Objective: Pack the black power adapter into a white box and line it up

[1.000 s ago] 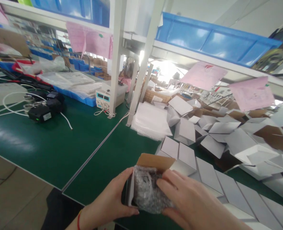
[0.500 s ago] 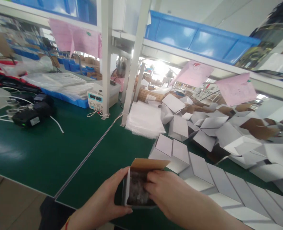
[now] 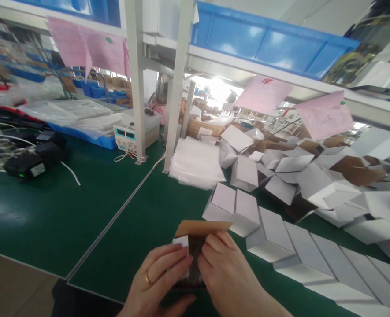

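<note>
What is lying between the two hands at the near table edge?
In the head view, a small open box sits between left hand and right hand.

Box (image 3: 195, 233): cardboard, raw brown inside flap, matt white outside. Contents: crinkled, glossy bubble wrap (image 3: 195, 255). Bench (image 3: 82, 207): green mat, smooth, slight sheen. Bins (image 3: 267, 42): blue plastic, glossy. Ring (image 3: 147, 279): shiny yellow metal. Sheets (image 3: 196, 163): white foam, matt.

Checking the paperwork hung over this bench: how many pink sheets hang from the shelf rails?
3. One pink sheet hangs upper left by the white post, one at centre right, and one further right. More may lie outside the view.
</note>
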`<move>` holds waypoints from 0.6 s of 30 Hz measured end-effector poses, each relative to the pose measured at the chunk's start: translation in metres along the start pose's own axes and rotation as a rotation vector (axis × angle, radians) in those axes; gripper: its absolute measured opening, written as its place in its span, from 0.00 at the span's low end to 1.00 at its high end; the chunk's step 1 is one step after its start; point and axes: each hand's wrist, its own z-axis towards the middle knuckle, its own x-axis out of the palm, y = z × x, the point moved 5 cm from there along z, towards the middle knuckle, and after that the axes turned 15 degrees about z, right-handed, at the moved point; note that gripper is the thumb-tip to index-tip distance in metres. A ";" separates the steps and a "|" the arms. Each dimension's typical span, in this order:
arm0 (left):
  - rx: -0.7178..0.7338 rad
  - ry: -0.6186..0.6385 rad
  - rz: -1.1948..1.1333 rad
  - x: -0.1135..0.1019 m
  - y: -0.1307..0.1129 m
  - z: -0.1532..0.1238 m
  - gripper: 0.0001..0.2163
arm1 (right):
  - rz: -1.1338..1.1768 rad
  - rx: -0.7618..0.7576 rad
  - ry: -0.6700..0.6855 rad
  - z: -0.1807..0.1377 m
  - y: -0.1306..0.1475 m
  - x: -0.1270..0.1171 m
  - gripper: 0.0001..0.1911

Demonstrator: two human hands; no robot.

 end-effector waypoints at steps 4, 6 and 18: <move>0.091 0.046 0.059 0.010 0.000 0.003 0.18 | 0.340 -0.016 -0.089 -0.011 -0.008 -0.022 0.10; 0.070 0.097 0.050 0.012 0.002 0.003 0.16 | 0.500 0.101 -0.298 -0.026 -0.032 -0.033 0.10; 0.095 0.021 0.024 0.010 -0.007 0.007 0.09 | 1.512 0.563 -0.300 -0.029 -0.063 0.063 0.23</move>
